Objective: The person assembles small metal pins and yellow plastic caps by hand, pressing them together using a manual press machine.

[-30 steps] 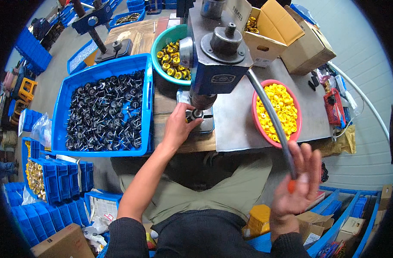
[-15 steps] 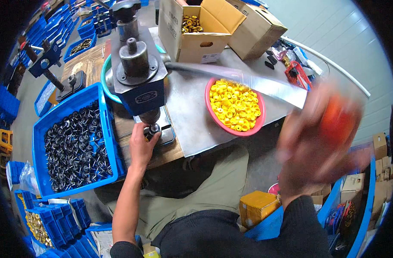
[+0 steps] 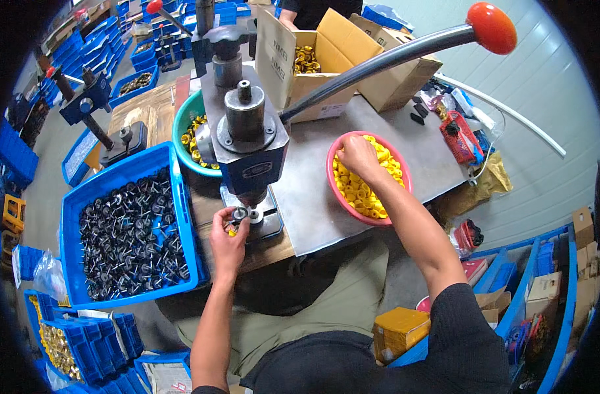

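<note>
My left hand (image 3: 229,244) is closed round a small black round part (image 3: 239,214) with a bit of yellow showing below it. It holds the part just in front of the bench press (image 3: 254,148), beside the base plate (image 3: 269,224) under the ram. My right hand (image 3: 358,157) reaches into a pink bowl (image 3: 360,217) heaped with yellow plastic caps (image 3: 362,189). Its fingers are bunched together; whatever they hold is hidden. The press lever (image 3: 385,64) points up to the right, its red knob (image 3: 492,28) untouched.
A blue crate (image 3: 193,246) of black stemmed parts stands at left. Behind the press sit a teal bowl (image 3: 180,128) of brass-coloured pieces and an open cardboard box (image 3: 326,88). A red basket (image 3: 459,139) lies at the table's right end. Another person (image 3: 313,12) is beyond the box.
My right hand has left the lever knob and gone into the pink bowl. The lever has swung up. My left hand has drawn the black part out from under the ram.
</note>
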`<move>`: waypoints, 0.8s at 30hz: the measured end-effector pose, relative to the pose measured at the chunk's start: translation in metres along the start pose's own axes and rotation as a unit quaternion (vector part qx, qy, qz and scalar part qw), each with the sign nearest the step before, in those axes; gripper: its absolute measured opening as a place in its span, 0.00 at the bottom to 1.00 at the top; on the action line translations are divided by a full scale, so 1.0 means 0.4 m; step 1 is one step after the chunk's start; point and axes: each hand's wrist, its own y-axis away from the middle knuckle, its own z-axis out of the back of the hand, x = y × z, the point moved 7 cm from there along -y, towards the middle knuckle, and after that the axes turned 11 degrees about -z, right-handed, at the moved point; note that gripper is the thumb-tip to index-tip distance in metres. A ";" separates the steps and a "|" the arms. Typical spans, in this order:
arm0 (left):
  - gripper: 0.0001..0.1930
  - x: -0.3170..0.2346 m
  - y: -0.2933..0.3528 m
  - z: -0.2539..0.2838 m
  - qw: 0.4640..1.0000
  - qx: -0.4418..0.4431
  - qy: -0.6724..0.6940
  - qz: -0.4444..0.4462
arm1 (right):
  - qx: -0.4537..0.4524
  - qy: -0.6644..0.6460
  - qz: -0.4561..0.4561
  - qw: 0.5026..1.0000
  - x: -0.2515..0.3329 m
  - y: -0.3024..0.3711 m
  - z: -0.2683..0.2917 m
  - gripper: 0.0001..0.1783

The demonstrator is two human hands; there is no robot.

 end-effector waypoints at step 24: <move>0.17 -0.047 -0.027 0.020 0.993 0.047 -0.095 0.055 | 0.021 -0.359 0.242 0.901 0.247 0.277 -0.019 0.13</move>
